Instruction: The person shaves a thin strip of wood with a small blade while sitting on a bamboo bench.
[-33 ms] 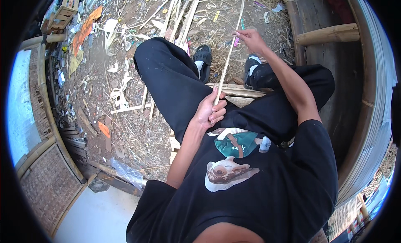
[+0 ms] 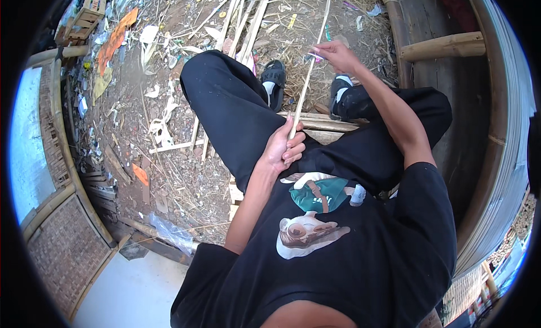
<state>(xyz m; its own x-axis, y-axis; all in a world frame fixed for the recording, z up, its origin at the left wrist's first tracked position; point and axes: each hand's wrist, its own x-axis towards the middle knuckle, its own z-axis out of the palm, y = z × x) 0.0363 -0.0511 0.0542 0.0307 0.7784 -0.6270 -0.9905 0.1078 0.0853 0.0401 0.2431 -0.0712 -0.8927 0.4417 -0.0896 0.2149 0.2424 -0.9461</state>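
Note:
A long, thin, pale strip (image 2: 305,90), apparently bamboo, slants up from my lap and runs out past the upper edge. My left hand (image 2: 284,146) is closed round its near end, thumb pointing along it. Farther out, my right hand (image 2: 336,55) pinches its thumb and fingers together right at the strip, partly covering it. A small whitish sliver (image 2: 316,56) shows below those fingertips; I cannot tell whether it is a blade, a shaving or litter behind.
Below my lap lie wooden slats (image 2: 318,122). Several long pale strips (image 2: 246,29) rest on the littered ground ahead. A bamboo rail (image 2: 442,47) juts in at the right, a woven panel (image 2: 67,246) stands at the left, and a wooden crate (image 2: 89,12) sits far left.
My right hand has shifted slightly left, its fingertips now reaching across the strip. The left hand and the strip stay nearly where they were.

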